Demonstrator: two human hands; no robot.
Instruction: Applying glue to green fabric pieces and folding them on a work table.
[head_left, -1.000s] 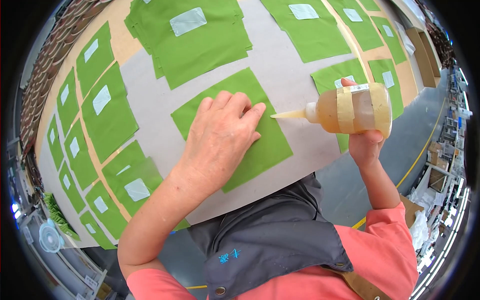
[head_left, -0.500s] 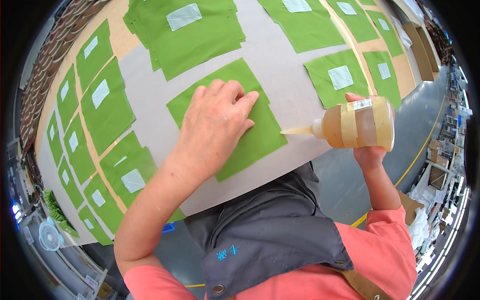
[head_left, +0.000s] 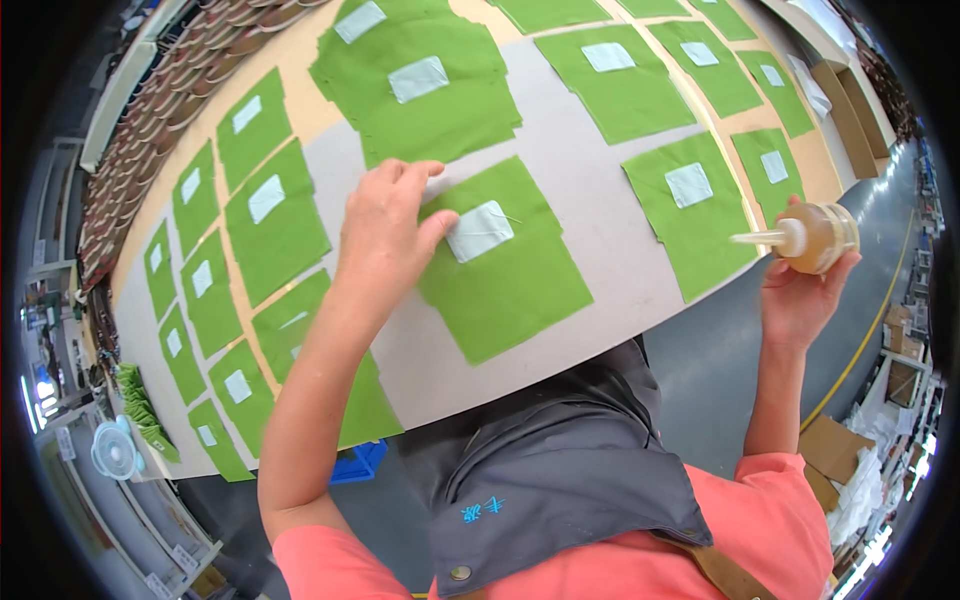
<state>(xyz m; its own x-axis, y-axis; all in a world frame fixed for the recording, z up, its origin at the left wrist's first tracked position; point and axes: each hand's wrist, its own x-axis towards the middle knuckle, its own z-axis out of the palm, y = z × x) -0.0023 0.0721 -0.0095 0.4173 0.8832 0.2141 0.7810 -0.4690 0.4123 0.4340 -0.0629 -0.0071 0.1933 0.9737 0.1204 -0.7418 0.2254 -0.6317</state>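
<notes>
My left hand (head_left: 385,225) reaches over the left edge of a green fabric piece (head_left: 530,300) near the front of the table. Its thumb is at the corner of a pale blue-white patch (head_left: 482,232) with a loose thread, and its index finger is stretched apart from the thumb. Whether the thumb presses on the patch cannot be told. Off to the right, my right hand (head_left: 800,305) is wrapped round a squeeze bottle (head_left: 822,240) of amber liquid, tilted so that its pale nozzle points left. The nozzle tip is above another patched green piece (head_left: 690,225).
A stack of green pieces (head_left: 430,125) lies beyond my left hand. Several more patched pieces cover both sides of the grey board (head_left: 570,150). Cardboard boxes (head_left: 850,115) stand at the far right edge; a blue crate (head_left: 362,462) sits below the table's front edge.
My left hand has lifted off the middle of the green piece and moved left and back, and the patch now shows there. My right hand has drawn the bottle away to the right.
</notes>
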